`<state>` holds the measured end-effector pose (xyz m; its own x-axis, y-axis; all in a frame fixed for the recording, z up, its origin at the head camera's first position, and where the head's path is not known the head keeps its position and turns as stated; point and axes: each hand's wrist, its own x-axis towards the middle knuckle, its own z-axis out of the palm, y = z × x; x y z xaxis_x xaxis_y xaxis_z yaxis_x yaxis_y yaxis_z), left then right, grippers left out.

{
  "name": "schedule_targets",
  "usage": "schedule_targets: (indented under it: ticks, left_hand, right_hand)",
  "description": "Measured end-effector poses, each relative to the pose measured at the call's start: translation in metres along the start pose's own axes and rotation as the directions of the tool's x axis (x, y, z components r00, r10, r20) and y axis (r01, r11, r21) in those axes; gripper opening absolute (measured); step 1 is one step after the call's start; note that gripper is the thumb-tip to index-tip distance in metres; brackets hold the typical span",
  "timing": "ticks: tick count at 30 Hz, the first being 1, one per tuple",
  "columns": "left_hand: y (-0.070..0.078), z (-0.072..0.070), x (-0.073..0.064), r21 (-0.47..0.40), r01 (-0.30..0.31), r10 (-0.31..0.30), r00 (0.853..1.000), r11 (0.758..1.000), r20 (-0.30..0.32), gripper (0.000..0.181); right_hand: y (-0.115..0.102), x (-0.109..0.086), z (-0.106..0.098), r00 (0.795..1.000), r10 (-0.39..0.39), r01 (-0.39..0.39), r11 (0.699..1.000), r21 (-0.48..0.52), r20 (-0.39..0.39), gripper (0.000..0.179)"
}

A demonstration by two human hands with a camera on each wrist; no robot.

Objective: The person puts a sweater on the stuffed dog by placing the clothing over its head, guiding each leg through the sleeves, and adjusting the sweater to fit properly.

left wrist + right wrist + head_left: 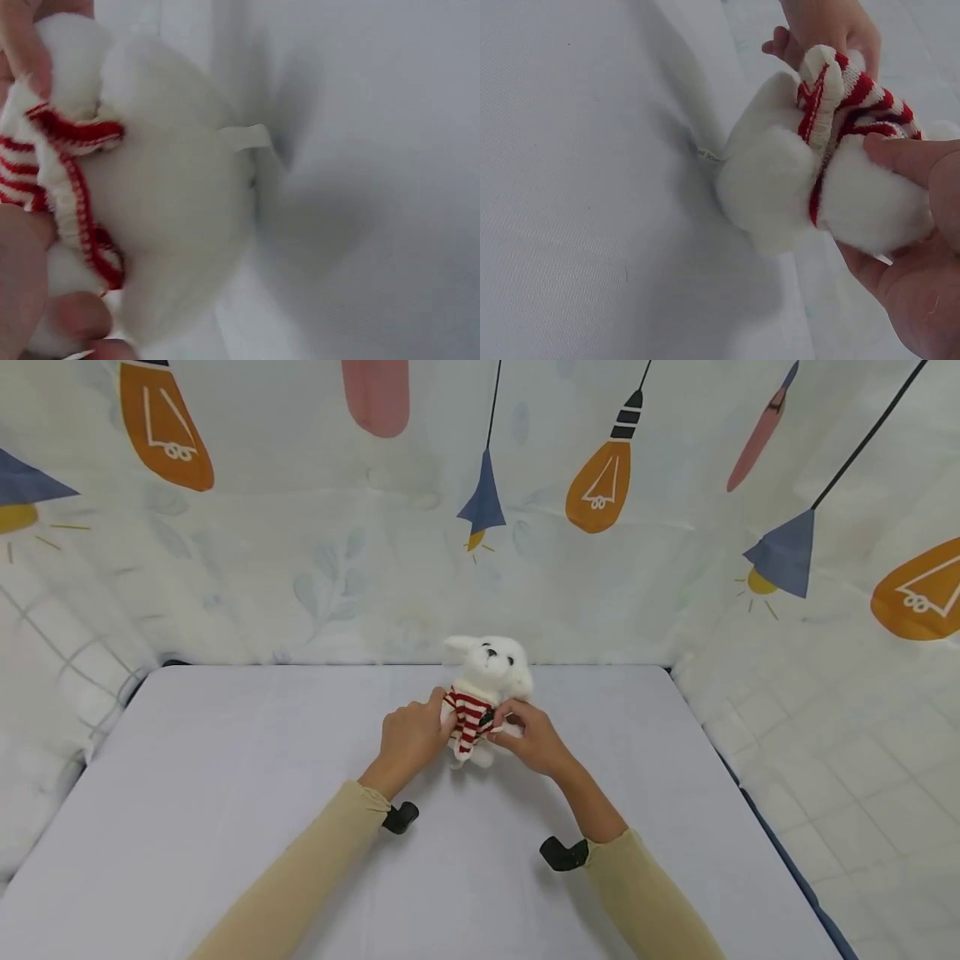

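A white plush animal (pixel 489 670) with floppy ears is upright over the far middle of the table, its face towards me. It wears a red-and-white striped knitted sweater (pixel 467 714), whose hem is bunched up around the body. My left hand (pixel 411 735) grips one side of the toy by the sweater and arm. On the other side, my right hand (pixel 534 742) pinches the toy's arm, thumb and fingers on the white plush (pixel 870 199) beside the sweater edge. Underneath the toy, a small white label (pixel 246 137) sticks out from its bottom.
A white cloth covers the table (pixel 247 752). Behind it hangs a pale curtain (pixel 420 585) printed with lamps and bulbs. Dark wrist mounts (pixel 564 853) stick out from both sleeves above the cloth.
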<state>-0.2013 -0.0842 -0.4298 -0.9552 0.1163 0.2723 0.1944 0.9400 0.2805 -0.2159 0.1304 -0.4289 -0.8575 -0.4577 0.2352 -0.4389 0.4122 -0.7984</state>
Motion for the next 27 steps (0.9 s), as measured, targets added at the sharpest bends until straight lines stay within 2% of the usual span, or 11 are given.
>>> schedule_targets:
  ticks: [3, 5, 9, 12, 14, 16, 18, 21, 23, 26, 27]
  left_hand:
    - [-0.001, -0.004, 0.002, -0.042, -0.003, 0.004, 1.000, 0.999, 0.024, 0.035]
    - [0.000, -0.009, 0.003, -0.120, 0.013, -0.004, 0.997, 0.993, 0.075, 0.039]
    - [0.001, -0.017, 0.004, -0.304, 0.094, -0.034, 0.980, 0.948, 0.198, 0.051]
    - [0.001, -0.015, 0.005, -0.358, 0.133, -0.047, 0.970, 0.924, 0.240, 0.053]
    - [0.001, -0.011, 0.004, -0.359, 0.104, -0.021, 0.973, 0.927, 0.228, 0.053]
    - [0.003, -0.009, 0.002, -0.358, 0.050, 0.030, 0.976, 0.932, 0.213, 0.051]
    - [0.004, -0.008, 0.001, -0.370, -0.019, 0.098, 0.976, 0.929, 0.195, 0.049]
    - [0.002, -0.008, -0.002, -0.411, -0.100, 0.190, 0.964, 0.906, 0.184, 0.041]
    - [0.000, -0.008, -0.002, -0.430, -0.120, 0.217, 0.959, 0.895, 0.183, 0.037]
    - [-0.002, -0.009, 0.000, -0.457, -0.111, 0.218, 0.958, 0.882, 0.188, 0.033]
    - [-0.002, -0.009, 0.000, -0.466, -0.091, 0.203, 0.959, 0.880, 0.196, 0.033]
  right_hand:
    - [0.002, 0.000, 0.000, 1.000, 0.009, -0.009, 1.000, 0.001, 0.003, 0.018]
    - [0.003, 0.000, 0.000, 1.000, 0.004, -0.004, 1.000, -0.001, -0.002, 0.018]
    - [0.001, -0.001, -0.002, 1.000, 0.005, -0.005, 1.000, -0.004, -0.003, 0.018]
    - [0.000, -0.001, -0.003, 1.000, 0.025, -0.025, 1.000, -0.010, -0.008, 0.018]
    - [0.004, 0.000, -0.001, 0.998, 0.060, -0.061, 0.998, -0.018, -0.032, 0.019]
    - [0.002, 0.002, 0.002, 0.988, 0.133, -0.136, 0.990, -0.040, -0.073, 0.020]
    - [0.001, 0.003, 0.004, 0.969, 0.219, -0.225, 0.973, -0.048, -0.110, 0.021]
    - [0.000, 0.003, 0.008, 0.942, 0.305, -0.319, 0.944, -0.087, -0.142, 0.026]
    - [0.001, 0.004, 0.010, 0.938, 0.316, -0.333, 0.935, -0.124, -0.142, 0.029]
    - [0.002, 0.007, 0.011, 0.952, 0.285, -0.302, 0.938, -0.173, -0.116, 0.033]
    - [0.002, 0.008, 0.011, 0.956, 0.276, -0.290, 0.940, -0.178, -0.095, 0.033]
